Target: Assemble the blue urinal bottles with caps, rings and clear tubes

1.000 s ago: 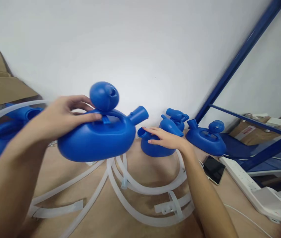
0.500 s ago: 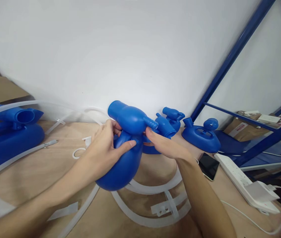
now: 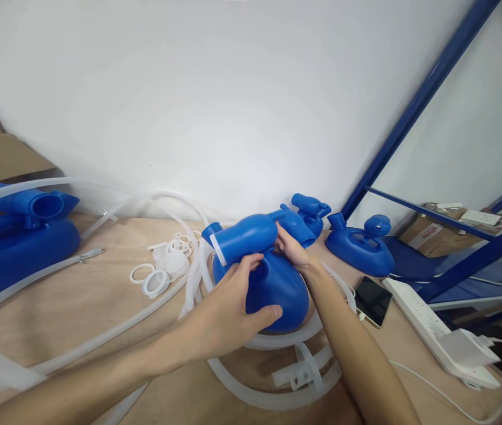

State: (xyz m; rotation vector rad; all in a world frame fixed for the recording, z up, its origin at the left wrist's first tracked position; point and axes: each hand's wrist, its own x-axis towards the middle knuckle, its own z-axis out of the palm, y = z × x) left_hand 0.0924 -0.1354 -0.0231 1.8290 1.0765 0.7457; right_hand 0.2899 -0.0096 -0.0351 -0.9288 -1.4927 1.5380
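Observation:
A blue plastic bottle (image 3: 280, 292) with a handle loop lies low over the table in front of me. Its blue upper part (image 3: 251, 235) has a white ring on the wide end, which faces left. My left hand (image 3: 240, 301) grips the handle area, thumb on the near side and fingers round the top. At the narrow spout on the right, my right hand (image 3: 293, 248) has its fingers wrapped against the bottle; some of them are hidden behind it. Clear tubing (image 3: 269, 398) curves on the table beneath.
Another blue bottle (image 3: 20, 254) stands at left by a cardboard box (image 3: 7, 159). White rings and caps (image 3: 157, 283) lie left of centre. More blue bottles (image 3: 359, 251), a phone (image 3: 372, 300) and a power strip (image 3: 428, 319) are on the right, beside a blue metal rack (image 3: 423, 88).
The held bottle has turned and moved right and down. Its wide end now points left and shows a white ring. My hands moved with it, uncovering the rings and caps.

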